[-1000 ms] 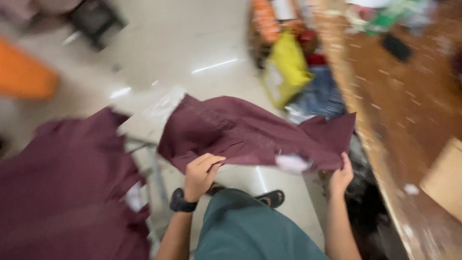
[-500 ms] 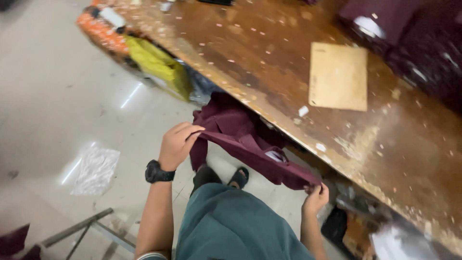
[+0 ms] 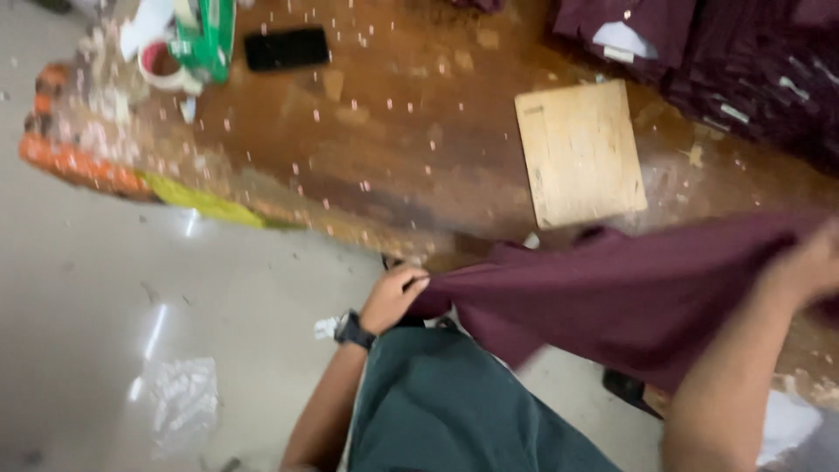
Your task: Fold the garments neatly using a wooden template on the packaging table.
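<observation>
A dark red cloth (image 3: pixel 629 293) hangs stretched between two hands, just over the near edge of the wooden table (image 3: pixel 419 166). Its long side runs left to right. The left hand (image 3: pixel 393 297) pinches the left end tight. The right hand (image 3: pixel 808 262) grips the right end, a bit higher. A flat wooden board (image 3: pixel 578 150) lies on the table just beyond the cloth, with a pile of dark red clothes (image 3: pixel 743 70) far right.

Maroon garment (image 3: pixel 629 297): matt cloth. Table (image 3: pixel 393 157): worn, speckled wood. Board (image 3: pixel 578 150): pale, smooth wood. Floor (image 3: pixel 105 288): glossy. Phone (image 3: pixel 287 48): black, glossy.
</observation>
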